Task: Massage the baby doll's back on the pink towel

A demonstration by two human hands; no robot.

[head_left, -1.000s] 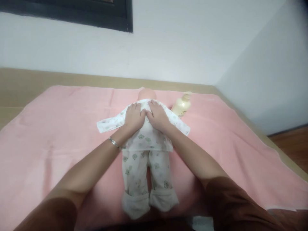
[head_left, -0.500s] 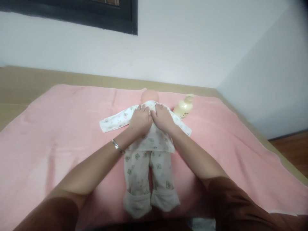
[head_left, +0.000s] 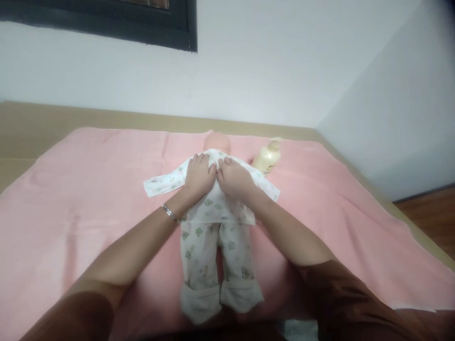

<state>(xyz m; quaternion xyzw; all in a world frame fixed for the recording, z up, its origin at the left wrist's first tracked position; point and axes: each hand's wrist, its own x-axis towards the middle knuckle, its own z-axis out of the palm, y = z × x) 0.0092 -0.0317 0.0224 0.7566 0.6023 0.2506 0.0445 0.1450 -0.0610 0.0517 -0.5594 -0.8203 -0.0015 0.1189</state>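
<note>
A baby doll [head_left: 217,141] lies stretched out on a pink sheet, its bald head at the far end and no face showing. It wears a white printed top [head_left: 209,208] with the sleeves spread and matching trousers [head_left: 199,248] with rolled cuffs. My left hand [head_left: 201,175] rests flat on the upper left of the top, fingers pointing toward the head and a silver bracelet on the wrist. Beside it my right hand [head_left: 235,178] lies on the upper right, its fingers slightly bent. Both thumbs come close together at the middle. Neither hand grips anything.
A cream pump bottle [head_left: 267,158] lies or leans by the doll's right-hand sleeve. The pink sheet [head_left: 106,189] covers a tan surface [head_left: 117,116]. Behind is a white wall [head_left: 266,61] with a dark window frame [head_left: 192,28]; wooden floor [head_left: 430,213] shows at the right.
The whole view has shifted slightly, so everything sits a little further left. My hands remain on the doll's top; the left thumb stands further out, and the right hand has turned a little.
</note>
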